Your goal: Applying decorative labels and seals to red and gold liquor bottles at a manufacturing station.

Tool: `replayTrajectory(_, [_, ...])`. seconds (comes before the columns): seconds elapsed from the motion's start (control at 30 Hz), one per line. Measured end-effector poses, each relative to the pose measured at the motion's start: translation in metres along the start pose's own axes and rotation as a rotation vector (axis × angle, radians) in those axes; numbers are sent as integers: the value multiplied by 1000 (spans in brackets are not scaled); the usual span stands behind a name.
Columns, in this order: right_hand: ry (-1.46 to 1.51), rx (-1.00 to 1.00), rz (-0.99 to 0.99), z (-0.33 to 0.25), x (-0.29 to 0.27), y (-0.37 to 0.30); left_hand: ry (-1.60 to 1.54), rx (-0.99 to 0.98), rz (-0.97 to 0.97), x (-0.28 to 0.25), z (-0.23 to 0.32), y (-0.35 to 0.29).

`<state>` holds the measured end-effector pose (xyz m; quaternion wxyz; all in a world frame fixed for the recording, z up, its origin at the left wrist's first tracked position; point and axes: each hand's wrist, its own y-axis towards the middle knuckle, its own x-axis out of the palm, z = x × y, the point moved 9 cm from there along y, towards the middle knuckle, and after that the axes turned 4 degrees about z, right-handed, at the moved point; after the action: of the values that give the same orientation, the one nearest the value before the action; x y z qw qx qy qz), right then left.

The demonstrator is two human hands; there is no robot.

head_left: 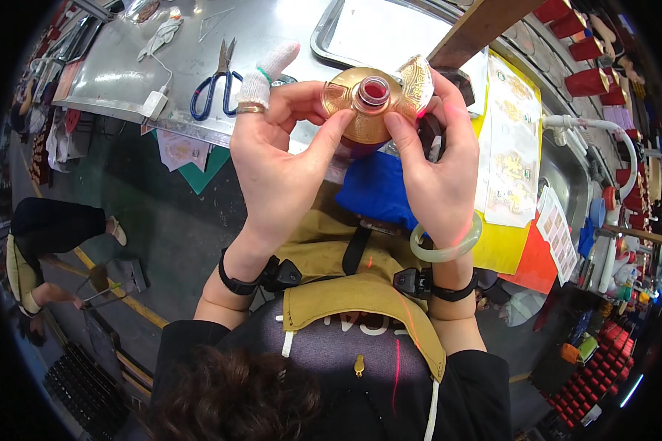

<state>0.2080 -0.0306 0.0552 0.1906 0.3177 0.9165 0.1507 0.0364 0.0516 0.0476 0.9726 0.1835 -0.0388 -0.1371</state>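
Observation:
A dark red bottle with a gold shoulder (366,128) and an uncapped round neck is held between my two hands above the table edge. My left hand (276,151) grips its left side, thumb pressed on the shoulder. A white knit finger cover (261,81) is on one of its fingers. My right hand (443,158) has its thumb on the right of the shoulder. Its fingers hold up a curved, gold-patterned decal (417,82), whose lower end meets the bottle; how much of it is stuck down I cannot tell.
On the metal table (118,70) lie blue-handled scissors (217,84), a white cable plug (154,103) and a metal tray (324,40). Gold-printed sheets (511,158) lie at right, before a sink (570,173). A wooden post (474,33) rises behind. Another person sits at left.

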Motion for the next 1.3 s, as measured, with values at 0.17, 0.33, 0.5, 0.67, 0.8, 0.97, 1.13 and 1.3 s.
replayTrajectory(0.17, [-26,3,-5,-3,0,0,-40,-19,0,1,-2,1])
replayTrajectory(0.33, [46,50,-16,-8,-4,-2,-65,-30,-19,-3,1,-1])
replayTrajectory(0.5, [-16,13,-39,-12,-4,-1,-47,-50,-23,-1,-1,0])
replayTrajectory(0.67, [-51,6,-23,-6,-1,0,2,-15,-24,1,-2,0])
replayTrajectory(0.8, [-64,-30,-1,-6,-2,0,-35,-19,1,0,-2,-1])
replayTrajectory(0.97, [-48,-19,6,-7,-3,1,-27,-26,12,1,-2,1])
replayTrajectory(1.13, [-44,76,-82,-9,4,1,26,-17,-1,0,-3,-1])
replayTrajectory(1.3, [69,90,-139,-7,-16,2,-76,-46,-11,1,-14,-1])
